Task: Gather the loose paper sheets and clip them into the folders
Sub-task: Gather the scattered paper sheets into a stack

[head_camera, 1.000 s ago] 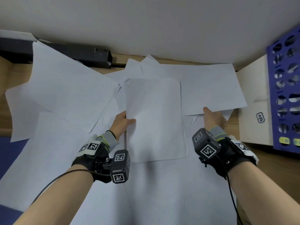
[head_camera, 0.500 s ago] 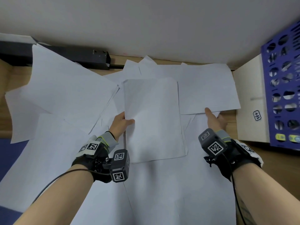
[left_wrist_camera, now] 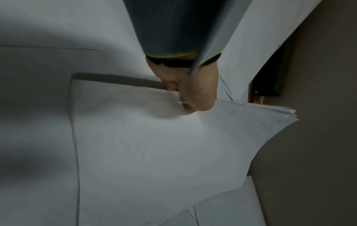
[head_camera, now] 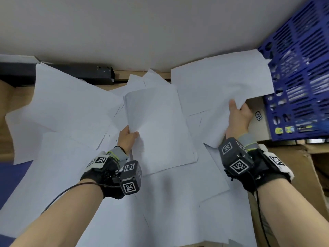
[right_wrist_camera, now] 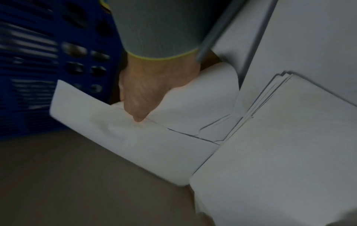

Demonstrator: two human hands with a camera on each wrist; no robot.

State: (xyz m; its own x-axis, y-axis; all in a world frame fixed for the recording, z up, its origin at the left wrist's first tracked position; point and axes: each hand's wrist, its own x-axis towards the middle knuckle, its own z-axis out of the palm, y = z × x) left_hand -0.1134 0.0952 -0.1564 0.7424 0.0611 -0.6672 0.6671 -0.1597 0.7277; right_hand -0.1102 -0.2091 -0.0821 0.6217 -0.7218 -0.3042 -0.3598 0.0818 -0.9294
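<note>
My left hand (head_camera: 129,136) (left_wrist_camera: 195,97) pinches the left edge of a squared stack of white sheets (head_camera: 158,127) (left_wrist_camera: 164,145), thumb on top, held just above the paper-strewn desk. My right hand (head_camera: 237,113) (right_wrist_camera: 139,99) grips a large loose white sheet (head_camera: 222,84) (right_wrist_camera: 135,137) by its near edge and holds it lifted and curling at the right, in front of the blue crate. Many more loose sheets (head_camera: 71,111) lie overlapping across the desk. No folder can be made out.
A blue perforated plastic crate (head_camera: 300,82) stands at the right beside a pale box (head_camera: 258,118) with a small label. A black bar (head_camera: 74,73) runs along the back wall. Brown cardboard (head_camera: 302,172) sits at the right front, and wooden desk (head_camera: 7,97) shows at the left.
My right hand has taken hold of the large sheet at the right and lifted it up and rightwards off the pile. The left hand keeps holding the stack.
</note>
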